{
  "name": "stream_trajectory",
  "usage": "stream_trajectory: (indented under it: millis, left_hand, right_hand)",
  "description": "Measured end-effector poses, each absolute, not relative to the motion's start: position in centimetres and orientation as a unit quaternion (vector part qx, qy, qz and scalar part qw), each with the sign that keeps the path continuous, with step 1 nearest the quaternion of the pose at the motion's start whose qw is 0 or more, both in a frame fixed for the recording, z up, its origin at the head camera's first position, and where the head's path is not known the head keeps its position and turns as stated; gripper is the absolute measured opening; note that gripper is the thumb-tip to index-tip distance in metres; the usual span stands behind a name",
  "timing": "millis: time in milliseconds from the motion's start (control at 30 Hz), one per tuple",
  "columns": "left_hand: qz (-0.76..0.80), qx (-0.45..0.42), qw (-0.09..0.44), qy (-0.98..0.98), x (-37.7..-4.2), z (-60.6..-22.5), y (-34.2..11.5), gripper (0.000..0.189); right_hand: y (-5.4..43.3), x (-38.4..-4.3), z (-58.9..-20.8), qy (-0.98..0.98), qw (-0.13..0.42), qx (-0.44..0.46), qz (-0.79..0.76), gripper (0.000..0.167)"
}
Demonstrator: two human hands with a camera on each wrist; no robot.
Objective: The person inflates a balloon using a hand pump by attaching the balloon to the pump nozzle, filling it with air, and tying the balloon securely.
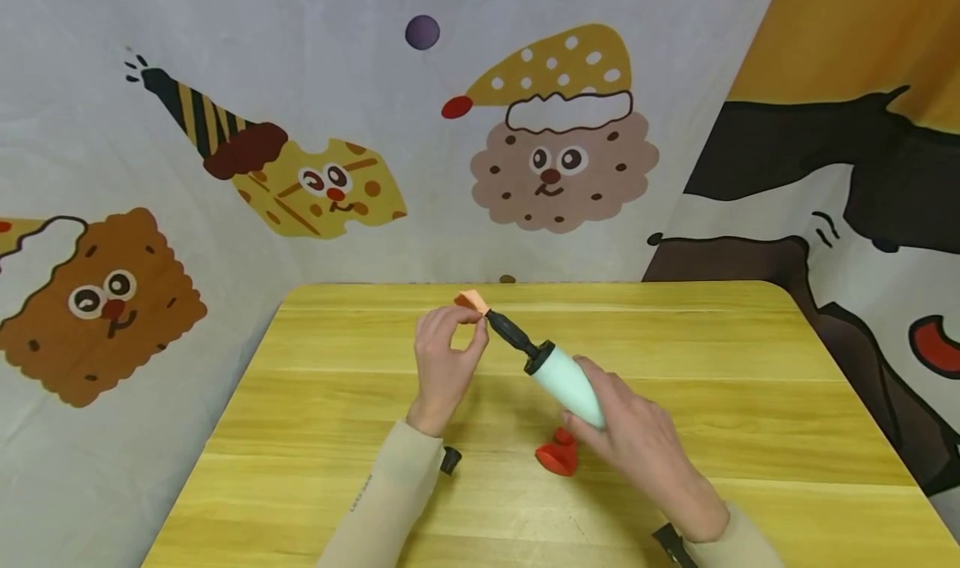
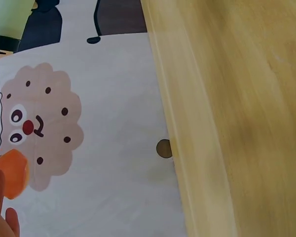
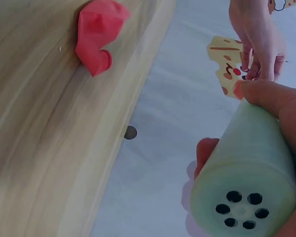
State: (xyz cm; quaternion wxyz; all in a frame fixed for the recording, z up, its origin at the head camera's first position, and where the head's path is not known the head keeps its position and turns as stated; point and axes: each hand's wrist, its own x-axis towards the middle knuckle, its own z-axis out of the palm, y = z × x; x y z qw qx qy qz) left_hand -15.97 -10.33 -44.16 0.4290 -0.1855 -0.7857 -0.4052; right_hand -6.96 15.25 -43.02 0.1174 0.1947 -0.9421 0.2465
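A mint-green balloon pump (image 1: 567,382) with a black nozzle (image 1: 510,331) is held in the air, tilted up to the left. My right hand (image 1: 645,439) grips its body, and in the right wrist view the holed end of the pump (image 3: 244,192) faces the camera. At the nozzle tip, my left hand (image 1: 442,359) pinches a limp orange balloon (image 1: 472,301) between thumb and fingers. The fingers hide how far its neck sits over the tip. In the left wrist view the orange balloon (image 2: 14,173) shows beside the fingertips.
A limp red balloon (image 1: 557,455) lies on the wooden table (image 1: 300,468) below the pump. Behind the table's far edge hangs a cloth (image 1: 427,251) printed with cartoon biscuits and cheese. Black straps (image 1: 450,459) show at both wrists.
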Motion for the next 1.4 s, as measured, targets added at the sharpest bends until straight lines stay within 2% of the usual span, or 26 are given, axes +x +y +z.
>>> stream_trajectory:
  millis: [167,267,400,500,600,733,833,933,1000,1133,1400]
  left_hand:
    - [-0.368,-0.183,0.439,-0.799,-15.9,-43.9,-10.3,0.001]
    - [-0.31,-0.197,0.466,-0.805,-15.9,-43.6,-10.2,0.01]
    - [-0.251,-0.221,0.5,-0.799,-16.0,-43.5,-10.2,0.009]
    - [-0.277,-0.22,0.486,-0.799,-16.0,-43.7,-10.2,0.007]
    - [-0.397,-0.176,0.408,-0.803,-15.8,-44.0,-10.0,0.003]
    - [-0.656,-0.096,0.217,-0.716,-15.4,-44.0,-9.6,0.024]
    - [-0.822,-0.087,0.078,-0.558,-15.5,-43.6,-9.4,0.034]
    - [-0.897,-0.105,-0.016,-0.429,-15.6,-43.1,-9.1,0.031]
    - [-0.912,-0.113,-0.044,-0.392,-15.6,-42.9,-8.9,0.022]
    - [-0.925,-0.108,-0.065,-0.357,-15.4,-42.7,-8.3,0.008]
    - [-0.919,-0.122,-0.047,-0.372,-15.2,-43.0,-7.4,0.02]
  right_hand:
    - [15.2,-7.0,-43.1,-0.94,0.171,0.214,0.201,0.077]
    - [15.2,-7.0,-43.1,-0.939,0.192,0.22,0.183,0.078]
    - [15.1,-7.0,-43.2,-0.938,0.205,0.215,0.177,0.079]
    - [15.0,-7.0,-43.3,-0.938,0.21,0.208,0.179,0.079]
    - [14.9,-7.0,-43.4,-0.937,0.214,0.203,0.184,0.079]
    - [14.9,-7.0,-43.2,-0.936,0.219,0.201,0.19,0.079]
    - [14.8,-7.0,-43.1,-0.935,0.21,0.2,0.203,0.08]
    - [14.6,-7.0,-43.0,-0.938,0.186,0.197,0.218,0.079]
    - [14.4,-6.9,-43.0,-0.939,0.167,0.193,0.229,0.078]
    - [14.2,-6.8,-42.9,-0.94,0.142,0.19,0.246,0.077]
    - [14.1,-7.0,-42.8,-0.936,0.132,0.195,0.262,0.075]
